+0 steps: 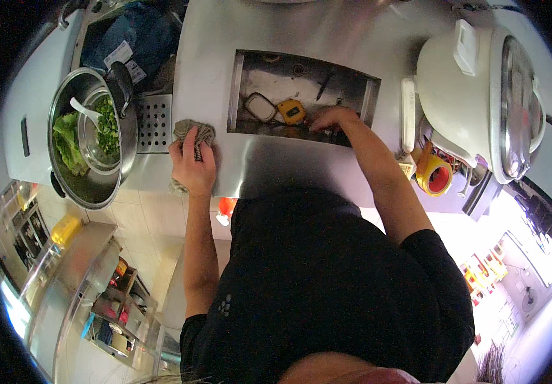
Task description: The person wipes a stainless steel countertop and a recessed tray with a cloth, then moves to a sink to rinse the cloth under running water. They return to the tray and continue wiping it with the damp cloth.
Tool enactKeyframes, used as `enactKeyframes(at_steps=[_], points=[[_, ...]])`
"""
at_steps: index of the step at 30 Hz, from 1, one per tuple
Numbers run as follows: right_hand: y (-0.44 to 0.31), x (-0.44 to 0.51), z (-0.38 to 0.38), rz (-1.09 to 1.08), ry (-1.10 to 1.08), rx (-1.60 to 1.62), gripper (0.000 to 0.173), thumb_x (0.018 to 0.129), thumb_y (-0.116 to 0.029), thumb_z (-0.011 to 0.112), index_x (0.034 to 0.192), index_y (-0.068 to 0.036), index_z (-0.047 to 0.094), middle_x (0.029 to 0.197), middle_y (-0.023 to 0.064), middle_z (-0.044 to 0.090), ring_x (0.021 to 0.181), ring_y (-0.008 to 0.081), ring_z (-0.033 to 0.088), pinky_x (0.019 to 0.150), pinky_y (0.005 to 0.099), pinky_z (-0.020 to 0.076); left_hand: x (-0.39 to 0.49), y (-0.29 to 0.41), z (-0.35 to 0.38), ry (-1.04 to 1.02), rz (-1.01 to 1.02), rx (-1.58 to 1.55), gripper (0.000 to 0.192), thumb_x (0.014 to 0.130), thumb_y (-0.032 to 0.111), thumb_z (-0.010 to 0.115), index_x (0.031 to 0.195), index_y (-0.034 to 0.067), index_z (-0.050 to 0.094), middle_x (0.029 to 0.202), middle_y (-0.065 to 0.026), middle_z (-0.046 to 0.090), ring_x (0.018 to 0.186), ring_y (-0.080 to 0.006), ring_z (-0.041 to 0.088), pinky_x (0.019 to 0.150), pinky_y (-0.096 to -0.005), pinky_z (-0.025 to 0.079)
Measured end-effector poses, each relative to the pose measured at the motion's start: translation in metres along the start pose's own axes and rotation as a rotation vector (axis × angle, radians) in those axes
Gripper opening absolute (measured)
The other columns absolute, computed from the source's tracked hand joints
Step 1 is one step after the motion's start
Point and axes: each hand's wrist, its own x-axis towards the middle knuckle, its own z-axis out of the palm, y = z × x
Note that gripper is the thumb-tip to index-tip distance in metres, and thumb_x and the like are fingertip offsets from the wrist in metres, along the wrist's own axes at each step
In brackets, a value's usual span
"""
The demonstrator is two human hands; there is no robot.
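Note:
My left hand (193,165) is closed on a crumpled, striped brown cloth (180,132) that rests on the stainless steel counter (276,163), near its front edge. Set into the counter is a rectangular recess (261,79). My right hand (332,118) reaches into its near right part, fingers bent downward; what the fingertips touch is hidden. Just left of those fingers lies a yellow device with a small dark display (291,111), beside an oval-framed pale object (260,107). A thin dark object (324,86) lies farther back in the recess.
At left, a steel pan (86,194) holds lettuce (67,139) and a bowl of chopped greens (108,129), beside a perforated metal plate (154,124). At right stand a large white lidded cooker (463,96) and a yellow tape roll (434,176) among small items.

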Motion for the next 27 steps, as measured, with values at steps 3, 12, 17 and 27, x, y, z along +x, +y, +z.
enactKeyframes(at_steps=[3, 12, 17, 27], points=[[-0.014, -0.019, 0.000, 0.002, 0.086, -0.155, 0.049, 0.081, -0.045, 0.067, 0.114, -0.009, 0.064, 0.097, 0.0111, 0.069, 0.083, 0.0233, 0.066, 0.077, 0.0385, 0.0514, -0.001, 0.001, 0.000, -0.010, -0.011, -0.017, 0.035, 0.076, 0.016, 0.067, 0.111, 0.019, 0.068, 0.102, -0.0119, 0.058, 0.082, -0.0295, 0.063, 0.062, -0.0380, 0.055], [0.007, -0.185, 0.024, -0.461, 0.942, -0.101, 0.035, 0.083, -0.034, 0.060, 0.089, 0.000, 0.062, 0.083, 0.0214, 0.064, 0.079, 0.0408, 0.061, 0.072, 0.0485, 0.0481, -0.001, 0.002, -0.002, 0.001, 0.000, -0.044, 0.034, 0.077, 0.016, 0.067, 0.111, 0.019, 0.067, 0.102, -0.0115, 0.058, 0.085, -0.0307, 0.063, 0.065, -0.0396, 0.054], [0.065, -0.233, 0.032, -0.159, 1.088, -0.120, 0.031, 0.086, -0.031, 0.059, 0.094, -0.001, 0.059, 0.086, 0.0193, 0.065, 0.082, 0.0393, 0.062, 0.072, 0.0485, 0.0476, -0.002, 0.005, -0.005, -0.015, -0.028, -0.035, 0.032, 0.079, 0.017, 0.066, 0.111, 0.019, 0.067, 0.101, -0.0119, 0.057, 0.084, -0.0316, 0.063, 0.064, -0.0404, 0.054], [0.069, -0.219, 0.056, 0.156, 1.623, -0.371, 0.028, 0.083, -0.027, 0.063, 0.104, -0.008, 0.059, 0.109, 0.0151, 0.060, 0.099, 0.0376, 0.057, 0.084, 0.0478, 0.0494, -0.002, 0.000, -0.006, 0.017, 0.031, -0.048, 0.034, 0.080, 0.020, 0.065, 0.113, 0.020, 0.066, 0.100, -0.0114, 0.055, 0.086, -0.0320, 0.061, 0.064, -0.0413, 0.054]])
